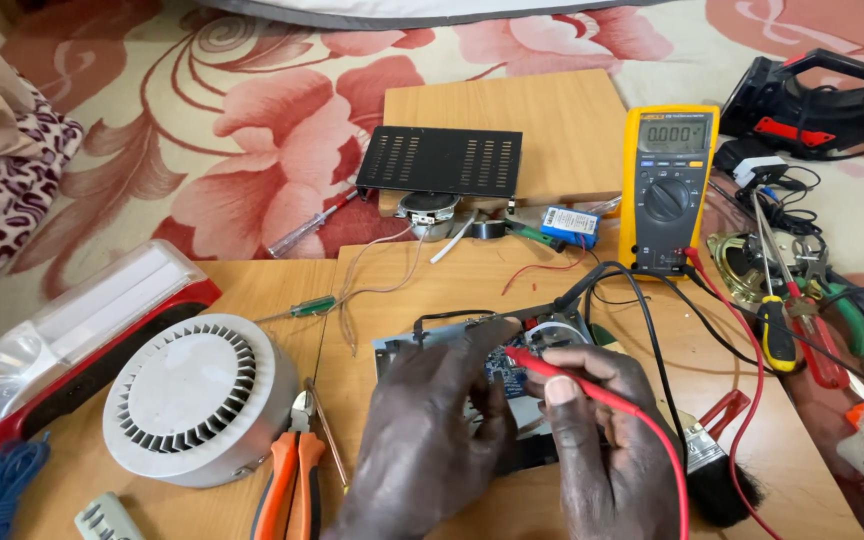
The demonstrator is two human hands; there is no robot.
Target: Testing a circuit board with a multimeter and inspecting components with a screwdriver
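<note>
My left hand (432, 430) lies spread, pressing on the blue circuit board (504, 368). My right hand (607, 440) pinches the red test probe (552, 370), tip touching the board (black probe (564, 297) just behind it). The board sits on the wooden surface (452, 270), in front of the yellow multimeter (668, 190). Left of the board: orange-handled pliers (290, 480) and a white round fan grille (197, 398).
</note>
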